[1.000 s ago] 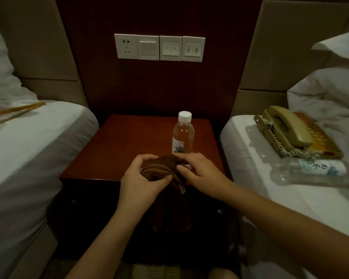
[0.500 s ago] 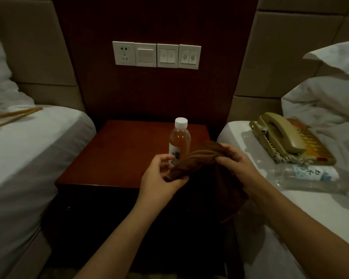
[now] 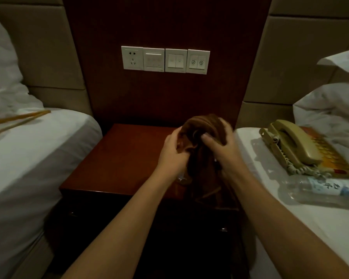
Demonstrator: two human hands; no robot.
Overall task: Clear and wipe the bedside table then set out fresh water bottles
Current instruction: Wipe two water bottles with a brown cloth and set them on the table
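I see my left hand (image 3: 174,153) and right hand (image 3: 223,147) both curled around the brown cloth (image 3: 203,127), bunched above the bedside table (image 3: 117,158). At four o'clock a water bottle (image 3: 322,190) lies lengthwise left-right on the right bed (image 3: 290,222); its label's characters are unreadable.

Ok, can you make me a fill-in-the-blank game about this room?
1. Both hands hold a ____ cloth.
2. The phone sits on the bed on the ____ side.
3. A bottle lies on its side next to the ____.
4. The wall plate has ____ white panels.

Missing words: brown; right; phone; four
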